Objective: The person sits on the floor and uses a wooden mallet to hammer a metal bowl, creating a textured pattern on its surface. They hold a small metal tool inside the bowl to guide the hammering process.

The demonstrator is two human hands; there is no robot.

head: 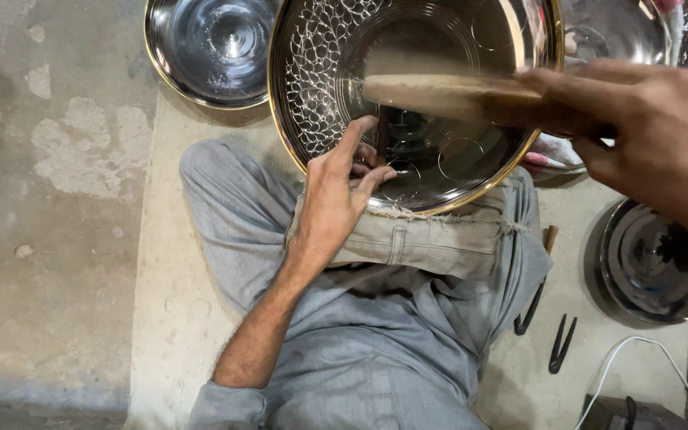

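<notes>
Head view — plain bowls (209, 48) flank engraved bowl (439, 119).

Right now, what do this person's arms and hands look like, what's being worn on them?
Both hands are bare: no gloves, rings or watch visible. The left hand leads to a bare forearm, with a grey sleeve rolled up near the elbow, matching the grey clothing. The right hand fills the frame's right edge, with no sleeve showing there.

L hand (336, 191) palm down, wrist bent, fingers pinched together w/ thumb at the tips, forearm bare w/ sleeve rolled at elbow. R hand (654, 135) higher and well apart to its right, fist curled shut, knuckles up.
</notes>
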